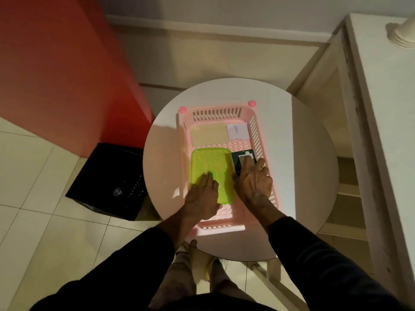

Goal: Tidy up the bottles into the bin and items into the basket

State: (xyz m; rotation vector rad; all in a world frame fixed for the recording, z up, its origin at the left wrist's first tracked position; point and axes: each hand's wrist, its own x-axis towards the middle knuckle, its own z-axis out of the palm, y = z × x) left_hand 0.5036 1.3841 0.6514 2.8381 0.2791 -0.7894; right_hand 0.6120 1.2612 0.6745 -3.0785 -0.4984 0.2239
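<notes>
A pink slotted basket (216, 113) stands on the round white table (303, 158). Inside it lie a green plastic lid or tray (210, 163), a beige card (208, 134), a white paper note (238, 131) and a small black box (243, 158). My left hand (202, 196) rests flat on the near part of the green tray, fingers straight. My right hand (253, 182) lies over the black box with its fingers stretched along it; its thumb seems to touch the box's left edge. A black bin (107, 180) sits on the floor left of the table.
A red cabinet or wall (62, 75) rises behind the bin at the left. A white shelf unit (363, 131) stands close to the table's right side. The floor is pale tile (45, 232), and my feet show under the table edge.
</notes>
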